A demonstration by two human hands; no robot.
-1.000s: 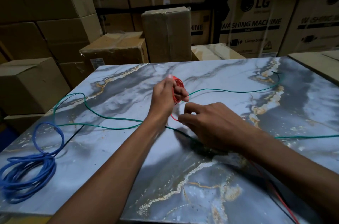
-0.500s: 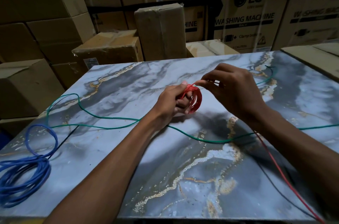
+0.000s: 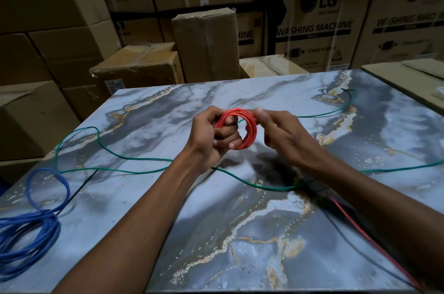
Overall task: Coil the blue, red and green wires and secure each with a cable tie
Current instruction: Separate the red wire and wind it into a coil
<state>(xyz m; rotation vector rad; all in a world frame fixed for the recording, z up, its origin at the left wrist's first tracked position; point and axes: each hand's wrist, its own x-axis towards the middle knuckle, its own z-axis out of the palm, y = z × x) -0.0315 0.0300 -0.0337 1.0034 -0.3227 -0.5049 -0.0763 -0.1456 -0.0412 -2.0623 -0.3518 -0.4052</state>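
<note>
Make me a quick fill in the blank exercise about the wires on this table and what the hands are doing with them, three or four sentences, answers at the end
1. The left hand grips a coil of wire whose colour is ____.
2. The right hand pinches that coil at its ____ edge.
3. The blue wire lies bundled near the table's ____ edge.
4. The wire lying uncoiled in loose curves across the table is ____.

Answers: red; top; left; green
</note>
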